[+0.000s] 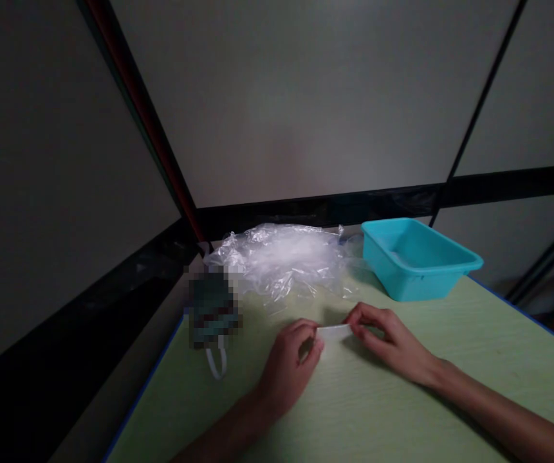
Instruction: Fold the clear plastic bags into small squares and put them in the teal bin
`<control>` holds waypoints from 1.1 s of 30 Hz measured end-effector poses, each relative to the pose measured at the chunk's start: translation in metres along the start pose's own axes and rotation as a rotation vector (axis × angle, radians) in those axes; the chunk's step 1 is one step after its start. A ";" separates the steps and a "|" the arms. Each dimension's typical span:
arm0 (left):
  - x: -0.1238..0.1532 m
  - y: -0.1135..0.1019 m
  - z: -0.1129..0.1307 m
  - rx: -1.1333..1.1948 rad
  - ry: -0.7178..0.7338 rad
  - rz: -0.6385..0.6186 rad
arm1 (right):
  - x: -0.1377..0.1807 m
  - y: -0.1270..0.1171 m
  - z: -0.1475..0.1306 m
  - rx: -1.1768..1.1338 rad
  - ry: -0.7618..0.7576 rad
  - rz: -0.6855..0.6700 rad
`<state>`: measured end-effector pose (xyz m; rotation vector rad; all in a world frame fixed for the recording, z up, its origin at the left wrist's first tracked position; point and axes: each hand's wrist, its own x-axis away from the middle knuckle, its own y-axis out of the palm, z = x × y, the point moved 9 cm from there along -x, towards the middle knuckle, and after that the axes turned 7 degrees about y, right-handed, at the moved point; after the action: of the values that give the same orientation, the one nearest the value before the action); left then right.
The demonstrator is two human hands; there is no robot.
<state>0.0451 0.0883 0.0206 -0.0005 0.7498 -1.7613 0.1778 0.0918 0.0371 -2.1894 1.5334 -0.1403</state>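
While one white strip (pixel 333 332) is pinched at either end by the left hand (pixel 287 362) and the right hand (pixel 395 341) over the table (pixel 354 411), one turquoise basin (pixel 424 284) is seen beyond. The layers of clear plastic (pixel 291 257) cannot be counted; one dark object (pixel 212 307) is obscured by pixelation. Both hands are turned inward.

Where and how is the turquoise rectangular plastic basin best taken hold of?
Probably grip the basin by its near rim, coming from above on the person's side: it stands upright, and this projecting edge tops sloping walls.
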 end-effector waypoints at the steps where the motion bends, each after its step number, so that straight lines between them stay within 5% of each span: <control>1: 0.001 0.002 -0.006 0.104 -0.073 0.021 | -0.001 -0.002 0.002 -0.068 0.021 0.023; 9: 0.006 0.017 -0.018 0.373 -0.261 -0.006 | -0.003 0.019 0.021 -0.431 0.180 0.015; 14: 0.004 0.009 -0.018 0.402 -0.302 0.065 | -0.001 0.031 0.024 -0.466 0.188 -0.069; 22: 0.004 0.001 -0.020 0.381 -0.265 0.172 | -0.001 0.032 0.023 -0.490 0.193 -0.077; 28: 0.007 0.014 -0.011 0.531 -0.157 0.099 | -0.004 0.026 0.029 -0.497 0.211 -0.019; 33: 0.006 0.016 -0.011 0.420 -0.184 0.029 | -0.005 0.025 0.031 -0.505 0.195 -0.013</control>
<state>0.0533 0.0857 0.0018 0.1286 0.2383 -1.8326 0.1650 0.0988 -0.0002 -2.6373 1.8163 0.0379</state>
